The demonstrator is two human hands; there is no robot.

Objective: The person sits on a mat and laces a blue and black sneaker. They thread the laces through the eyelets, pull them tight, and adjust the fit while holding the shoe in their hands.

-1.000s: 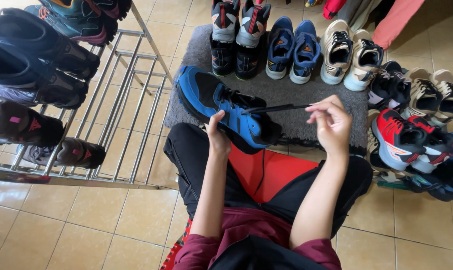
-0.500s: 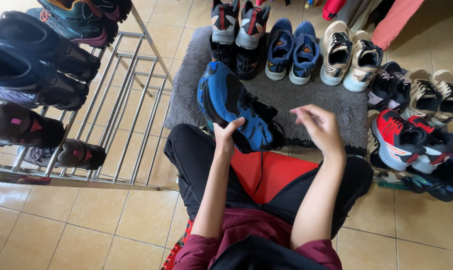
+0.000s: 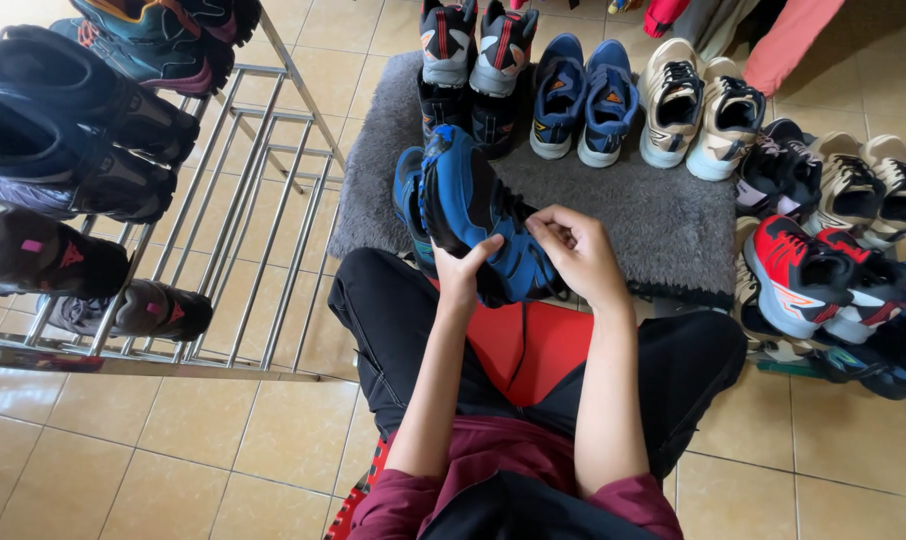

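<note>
**Both hands working on a blue sneaker over the lap**

I am looking down at my own lap, and I am holding a blue sneaker [image 3: 473,215] with a black collar just above my knees, its toe pointing away from me toward the grey mat [image 3: 653,215]. My left hand [image 3: 463,275] is gripping the shoe from the near side, fingers curled and pressed against its heel part. My right hand [image 3: 578,255] is sitting at the shoe's opening, fingers bent and bunched together over the tongue area; I am guessing nothing about whether they are pinching a lace, since I cannot tell from here. Both hands are touching the shoe, and they are just beside each other.

On the mat beyond the sneaker I am seeing a row of pairs: grey and black high-tops [image 3: 473,50], a blue pair [image 3: 583,100] and a beige pair [image 3: 698,105]. To my right a red, white and black shoe [image 3: 808,280] is lying among several others on the tiled floor. To my left a metal shoe rack [image 3: 243,220] is standing, carrying dark boots [image 3: 73,130] along its far side.
</note>
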